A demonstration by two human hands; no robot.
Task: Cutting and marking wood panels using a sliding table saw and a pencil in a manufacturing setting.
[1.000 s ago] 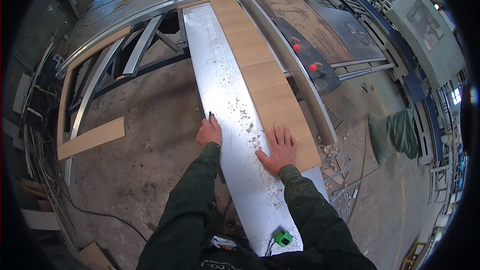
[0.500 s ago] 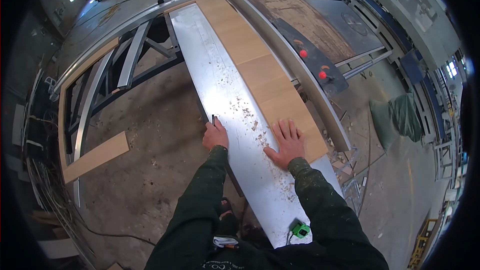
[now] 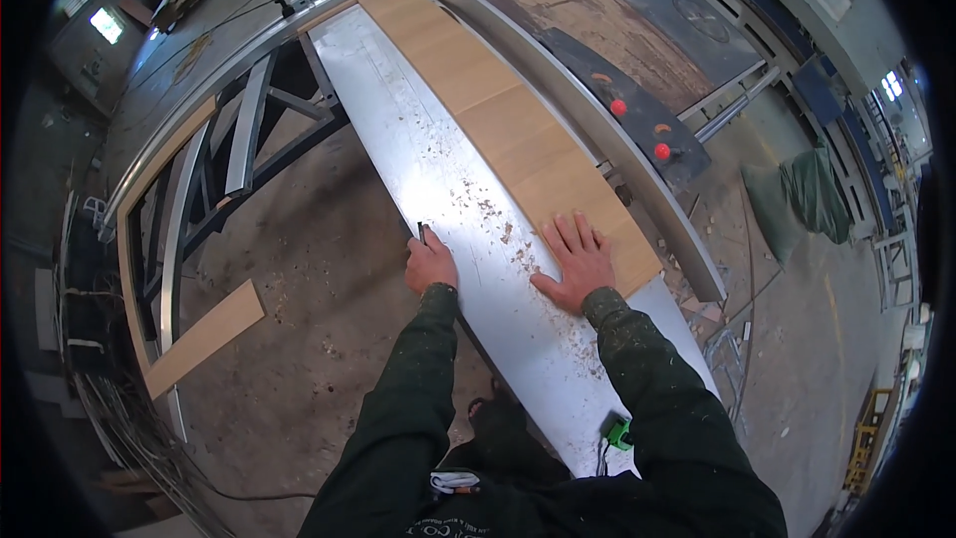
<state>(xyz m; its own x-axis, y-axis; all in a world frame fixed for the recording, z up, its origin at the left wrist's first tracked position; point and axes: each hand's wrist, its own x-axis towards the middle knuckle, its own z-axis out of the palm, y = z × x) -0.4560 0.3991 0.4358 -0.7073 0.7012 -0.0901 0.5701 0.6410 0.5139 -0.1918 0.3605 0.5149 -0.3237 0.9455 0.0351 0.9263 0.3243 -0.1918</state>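
My right hand lies flat with its fingers spread on the near end of a long light-brown wood board. Its thumb reaches over onto the white metal table, where wood shavings are scattered. At the table's left edge my left hand is closed around a slim dark object. Only the tip of that object shows above the fingers, so I cannot tell its kind. A second wood board seems to lie end to end with the near one, with a seam between them.
A metal fence runs along the board's right side. Beyond it is a dark panel with red knobs. A dark sliding frame extends left, with a short wood piece across its near corner. A green switch box sits by my right forearm.
My view has turned slightly, so the table and frame appear shifted. Both hands keep their places, the right flat on the board and the left closed at the table edge.
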